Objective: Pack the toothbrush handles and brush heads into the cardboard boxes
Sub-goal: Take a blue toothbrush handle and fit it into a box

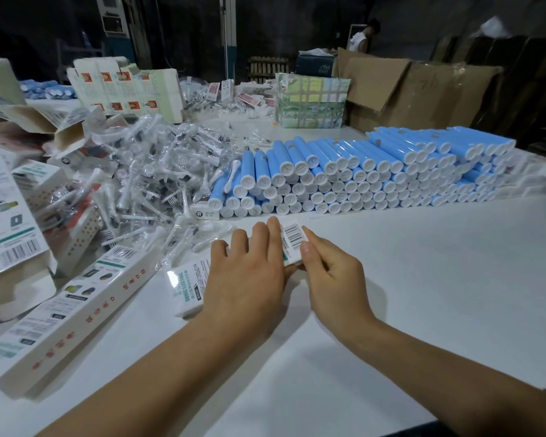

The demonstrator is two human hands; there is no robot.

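**Boxing toothbrushes: where things sit right now**

Over on my far left there's a heap of printed cardboard boxes (19, 216), some open, and one long finished-looking box (67, 310) lying at a slant near my left forearm. Just past those is a big messy pile of bagged brush heads (145, 171).

Dead center, my left hand (246, 279) lies flat on the box I'm working on (186, 285), fingers straight and spread, pressing it to the table (423, 294) rather than gripping it. That box runs from near-left to far-right, so its far end pokes out from under my left fingers toward my right hand (331, 275). My right fingers (306, 247) are curled and pinching that end, the barcode flap (293, 236), thumb on top. Can't tell if the box is filled yet, the hand covers most of it.

Further right, behind both hands, the blue toothbrush handles (375, 175) are stacked in a long low wall, white caps facing me, long axes pointing away from me. My guess is the right hand is nearer to them, so it'd reach forward for the next one while the left keeps the box pinned.
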